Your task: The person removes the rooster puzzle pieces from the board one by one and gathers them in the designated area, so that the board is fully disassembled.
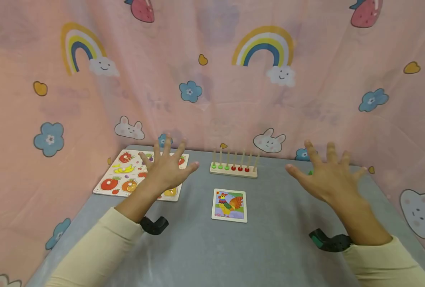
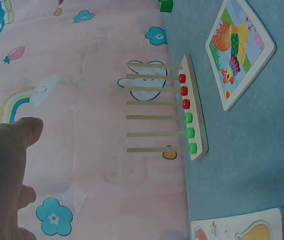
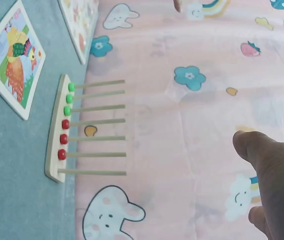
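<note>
My left hand (image 1: 165, 171) is raised with its fingers spread and holds nothing. In the head view it overlaps the fruit puzzle board (image 1: 102, 186), hiding part of its pictures. My right hand (image 1: 329, 179) is likewise lifted and spread, with nothing in it, over the right part of the table. Between the hands lies a framed rooster puzzle (image 1: 229, 205), flat on the table. Behind it stands a wooden peg rack (image 1: 234, 170) with several upright pegs. Three green beads (image 2: 190, 132) and three red beads (image 3: 64, 139) sit low on its pegs, and the peg at one end is bare.
A grey cloth covers the table (image 1: 205, 255). A small green block (image 2: 166, 5) is mostly hidden behind my right hand in the head view. A pink patterned curtain (image 1: 216, 115) hangs along the back and sides. Each wrist wears a black camera band (image 1: 331, 242).
</note>
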`<state>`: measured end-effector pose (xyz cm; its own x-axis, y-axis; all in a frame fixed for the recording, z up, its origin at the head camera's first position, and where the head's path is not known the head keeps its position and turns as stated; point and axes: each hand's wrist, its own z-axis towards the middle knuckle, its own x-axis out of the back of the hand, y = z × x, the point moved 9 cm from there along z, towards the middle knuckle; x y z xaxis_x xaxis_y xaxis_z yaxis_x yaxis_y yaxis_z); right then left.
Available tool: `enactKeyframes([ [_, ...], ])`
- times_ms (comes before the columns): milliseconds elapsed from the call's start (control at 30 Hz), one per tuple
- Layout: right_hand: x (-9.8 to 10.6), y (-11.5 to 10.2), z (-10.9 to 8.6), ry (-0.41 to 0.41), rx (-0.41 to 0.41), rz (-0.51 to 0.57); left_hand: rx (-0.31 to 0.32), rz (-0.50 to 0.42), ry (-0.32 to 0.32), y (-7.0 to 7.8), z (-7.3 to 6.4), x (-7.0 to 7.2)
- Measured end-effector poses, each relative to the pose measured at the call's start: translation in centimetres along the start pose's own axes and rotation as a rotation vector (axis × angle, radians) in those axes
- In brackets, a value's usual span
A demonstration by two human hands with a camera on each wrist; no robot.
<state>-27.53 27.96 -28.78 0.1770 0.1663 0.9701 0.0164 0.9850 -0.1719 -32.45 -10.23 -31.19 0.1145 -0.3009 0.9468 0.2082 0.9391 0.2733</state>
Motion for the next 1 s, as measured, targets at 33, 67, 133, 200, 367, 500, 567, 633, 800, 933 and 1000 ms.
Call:
enactKeyframes([
  [33, -0.1, -0.1, 0.0, 0.0, 0.003, 0.004, -0.002, 0.0, 0.001, 0.1, 0.0, -0.2],
  [67, -0.2, -0.3, 0.0, 0.0, 0.005, 0.007, -0.003, -0.003, 0.003, 0.2, 0.0, -0.3],
  [133, -0.4, -0.5, 0.0, 0.001, 0.009, 0.005, -0.007, -0.014, 0.003, 0.3, -0.1, -0.7],
  [200, -0.6, -0.7, 0.1, 0.004, 0.013, 0.002, -0.011, -0.025, 0.0, 0.4, -0.1, -1.1],
  [367, -1.3, -1.0, 0.1, 0.013, 0.025, 0.009, -0.045, -0.059, 0.012, 1.0, -0.4, -2.0],
  [500, -1.9, -1.3, 0.0, 0.02, 0.033, 0.016, -0.085, -0.069, 0.03, 1.8, -0.8, -2.7],
  [567, -2.2, -1.5, -0.1, 0.021, 0.037, 0.027, -0.105, -0.072, 0.038, 2.3, -1.0, -3.1],
  [633, -2.5, -1.7, -0.1, 0.021, 0.042, 0.034, -0.121, -0.069, 0.046, 2.6, -1.2, -3.5],
  [800, -3.0, -2.1, 0.0, 0.029, 0.051, 0.055, -0.16, -0.107, 0.061, 3.4, -1.6, -4.4],
  [933, -3.5, -2.3, 0.0, 0.04, 0.06, 0.077, -0.203, -0.145, 0.085, 4.1, -1.8, -5.2],
  [1000, -3.7, -2.5, 0.0, 0.049, 0.071, 0.087, -0.223, -0.146, 0.097, 4.4, -1.9, -5.6],
])
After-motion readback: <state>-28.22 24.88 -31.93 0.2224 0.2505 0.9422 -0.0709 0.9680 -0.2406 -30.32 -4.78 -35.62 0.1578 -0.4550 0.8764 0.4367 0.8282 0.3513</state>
